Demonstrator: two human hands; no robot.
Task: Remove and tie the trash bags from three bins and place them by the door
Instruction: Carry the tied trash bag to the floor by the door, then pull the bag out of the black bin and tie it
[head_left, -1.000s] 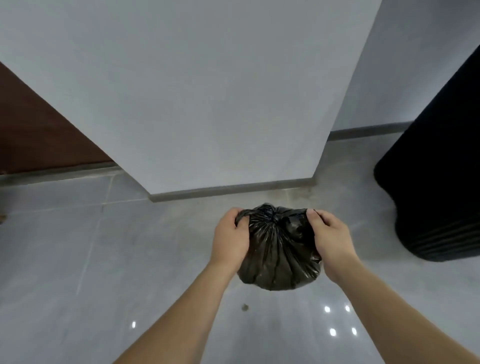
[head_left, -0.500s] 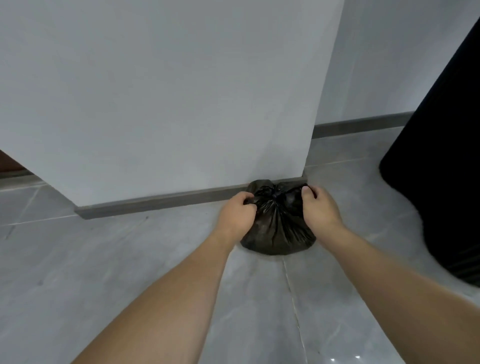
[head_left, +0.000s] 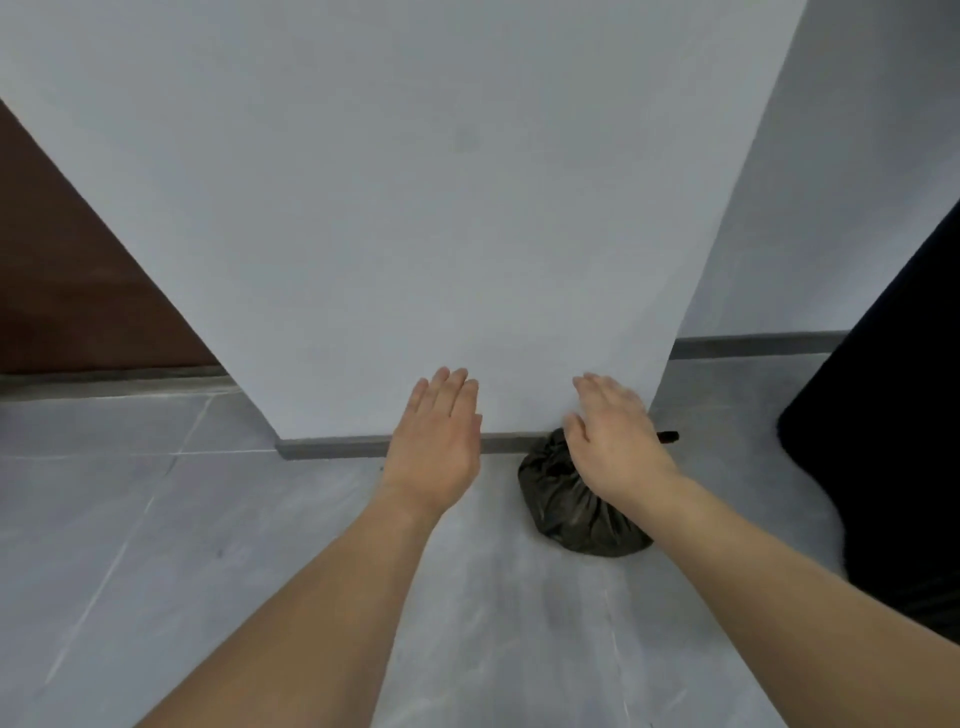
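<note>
A small tied black trash bag (head_left: 571, 512) sits on the grey tiled floor against the skirting of a white wall pillar. My right hand (head_left: 613, 441) hovers above the bag's top and hides its knot, fingers stretched out and holding nothing. To the bag's left, my left hand (head_left: 436, 441) is also flat and empty, apart from the bag. A short black strip of the bag (head_left: 667, 436) pokes out to the right behind my right hand.
The white pillar (head_left: 415, 208) stands straight ahead with a grey skirting (head_left: 332, 447) at its foot. A brown door or panel (head_left: 67, 286) is at the far left. A large black object (head_left: 893, 441) fills the right edge. Grey floor tiles (head_left: 156, 519) spread leftward.
The bag went down from mid-air to the floor at the pillar's foot. Both hands have let go of it and lifted off with fingers spread.
</note>
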